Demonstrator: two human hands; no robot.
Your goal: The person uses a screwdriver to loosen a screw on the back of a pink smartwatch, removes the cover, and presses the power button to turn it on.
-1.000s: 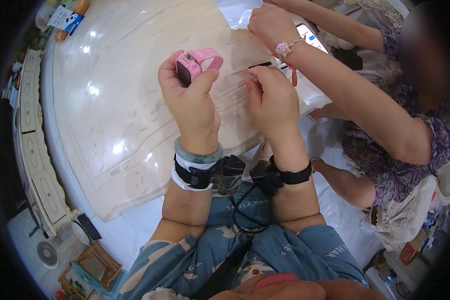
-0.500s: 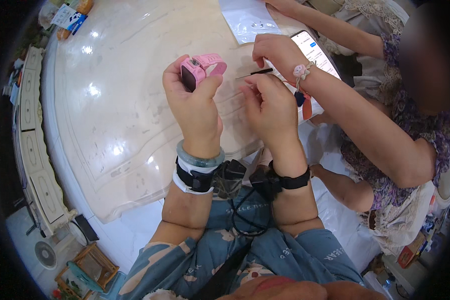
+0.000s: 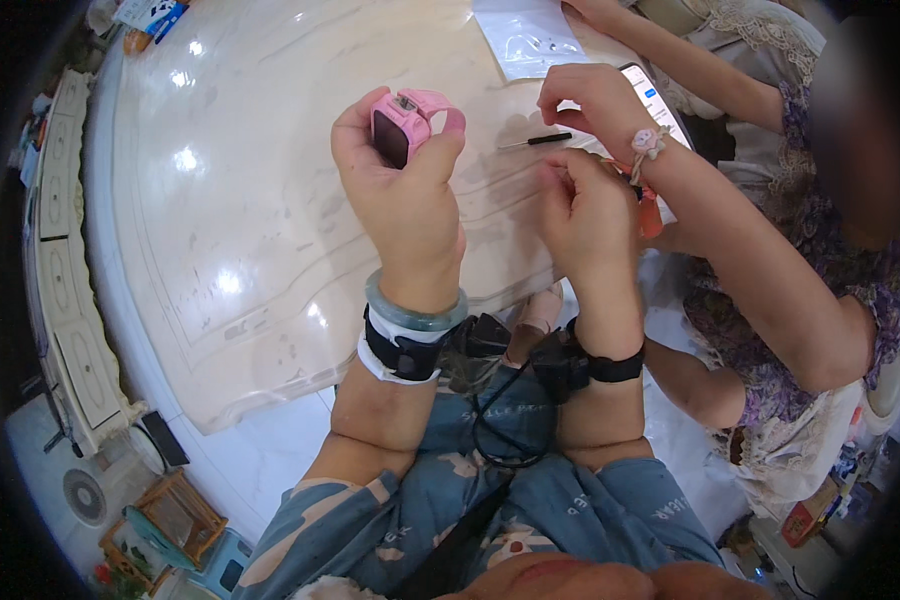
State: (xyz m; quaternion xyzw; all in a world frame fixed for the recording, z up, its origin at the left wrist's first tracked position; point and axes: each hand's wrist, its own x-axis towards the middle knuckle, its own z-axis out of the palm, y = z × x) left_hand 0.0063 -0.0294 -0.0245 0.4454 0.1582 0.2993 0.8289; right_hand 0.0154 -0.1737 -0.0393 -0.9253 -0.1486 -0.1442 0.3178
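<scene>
My left hand (image 3: pixel 402 190) is closed around a pink smartwatch (image 3: pixel 407 128) with a dark square screen, held above the table. Its pink strap curves up past my thumb. To the right, my right hand (image 3: pixel 592 215) has its fingers curled in toward the thumb. Whatever it may hold is hidden. Just beyond those fingers, a small screwdriver (image 3: pixel 550 138) with a black handle and thin shaft lies on the table. Another person's hand (image 3: pixel 595 100), with a flower bracelet at the wrist, hovers over the table close to the screwdriver and my right hand.
A pale glossy table (image 3: pixel 260 200) spreads ahead of me. A clear plastic bag (image 3: pixel 530 40) holding tiny parts lies at its far side. A lit phone (image 3: pixel 660 105) sits partly behind the other person's wrist. That person's arms come in from the right. A cream cabinet (image 3: pixel 65 280) stands at far left.
The whole view has shifted slightly. My right hand has moved a little to the right, farther from the smartwatch and screwdriver shaft. My left hand keeps its hold on the smartwatch.
</scene>
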